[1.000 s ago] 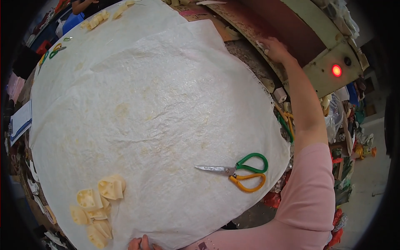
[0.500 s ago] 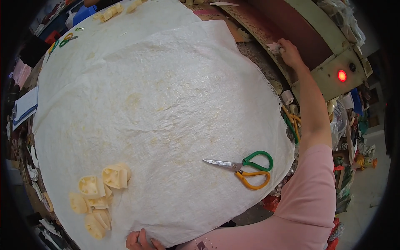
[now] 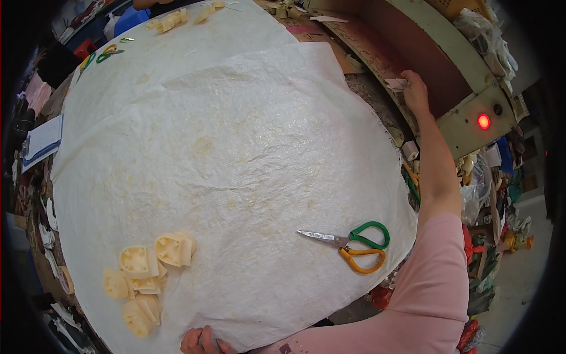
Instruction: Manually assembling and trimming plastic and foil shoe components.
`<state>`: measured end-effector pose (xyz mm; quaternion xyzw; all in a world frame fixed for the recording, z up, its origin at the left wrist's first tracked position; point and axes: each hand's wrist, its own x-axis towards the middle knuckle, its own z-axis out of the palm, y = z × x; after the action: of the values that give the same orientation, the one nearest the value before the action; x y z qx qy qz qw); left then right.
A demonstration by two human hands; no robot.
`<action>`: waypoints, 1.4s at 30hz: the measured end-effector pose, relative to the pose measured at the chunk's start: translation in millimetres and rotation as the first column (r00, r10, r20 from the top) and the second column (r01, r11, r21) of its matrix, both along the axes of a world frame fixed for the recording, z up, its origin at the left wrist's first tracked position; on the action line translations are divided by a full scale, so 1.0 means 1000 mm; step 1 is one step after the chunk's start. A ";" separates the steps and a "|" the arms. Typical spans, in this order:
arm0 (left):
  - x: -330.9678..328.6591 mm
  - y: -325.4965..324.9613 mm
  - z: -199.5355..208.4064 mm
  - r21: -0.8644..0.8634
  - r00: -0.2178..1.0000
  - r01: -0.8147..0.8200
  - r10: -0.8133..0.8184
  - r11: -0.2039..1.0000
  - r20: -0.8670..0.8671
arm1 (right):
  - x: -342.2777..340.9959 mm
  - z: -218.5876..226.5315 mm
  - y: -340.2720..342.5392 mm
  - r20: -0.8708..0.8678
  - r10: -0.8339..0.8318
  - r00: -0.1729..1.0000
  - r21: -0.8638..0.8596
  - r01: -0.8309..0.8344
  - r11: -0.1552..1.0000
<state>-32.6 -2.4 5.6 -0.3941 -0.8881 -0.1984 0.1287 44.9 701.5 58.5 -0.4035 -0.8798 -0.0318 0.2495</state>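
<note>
My right hand [image 3: 415, 91] reaches far right, over the front lip of a metal machine. A crumpled white scrap, paper or cloth [image 3: 396, 85], is pinched in its fingers. At the near edge of the white sheet [image 3: 236, 159], my left hand [image 3: 203, 342] is closed, its fingers bent. What they hold, if anything, is hidden. To the left of that hand lies a small pile of cream plastic moulded parts [image 3: 138, 262], hollow with rounded ends. Scissors [image 3: 348, 242] with one green and one orange handle lie on the sheet, blades slightly parted and pointing left.
The machine [image 3: 474, 133] has a glowing red light and a dark red trough. More cream parts [image 3: 171, 21] and other scissors [image 3: 107, 54] lie at the far left. A clipboard [image 3: 44, 141] sits off the left edge. Plastic bags [image 3: 477, 189] and clutter crowd the right side.
The view has shifted slightly, so most things appear a little lower and farther right. My right hand still holds the white scrap by the machine. My left hand stays at the sheet's near edge.
</note>
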 end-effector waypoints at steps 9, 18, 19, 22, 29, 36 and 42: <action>0.003 0.000 -0.001 -0.017 1.000 -0.024 0.024 1.000 -0.016 | -0.002 -0.006 -0.009 0.234 0.028 0.972 0.046 -0.040 0.998; 0.003 -0.002 0.000 -0.018 0.999 -0.032 0.032 0.999 -0.016 | 0.007 0.009 -0.007 0.348 0.086 0.934 -0.073 -0.064 0.995; 0.004 -0.003 0.001 -0.020 0.999 -0.036 0.035 0.999 -0.012 | 0.006 0.011 -0.013 0.347 0.064 0.936 -0.068 -0.043 0.997; 0.003 -0.002 0.002 -0.019 0.999 -0.032 0.032 0.999 -0.001 | 0.008 0.014 -0.020 0.336 0.061 0.940 -0.028 -0.054 0.998; 0.003 0.000 0.002 0.007 1.000 -0.014 0.014 1.000 0.010 | 0.011 0.023 0.000 0.358 0.111 0.927 -0.044 -0.102 0.994; 0.001 0.002 0.001 0.015 1.000 0.010 -0.010 1.000 -0.022 | 0.001 0.028 -0.005 0.288 0.067 0.955 -0.059 -0.052 0.997; 0.002 -0.001 0.001 0.003 1.000 0.003 -0.003 1.000 -0.027 | 0.007 0.004 -0.006 0.312 -0.015 0.950 -0.010 0.019 1.000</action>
<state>-30.5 -3.1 6.9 -0.3979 -0.8854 -0.1947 0.1410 51.6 695.2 62.9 -0.4026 -0.9047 -0.0917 0.1046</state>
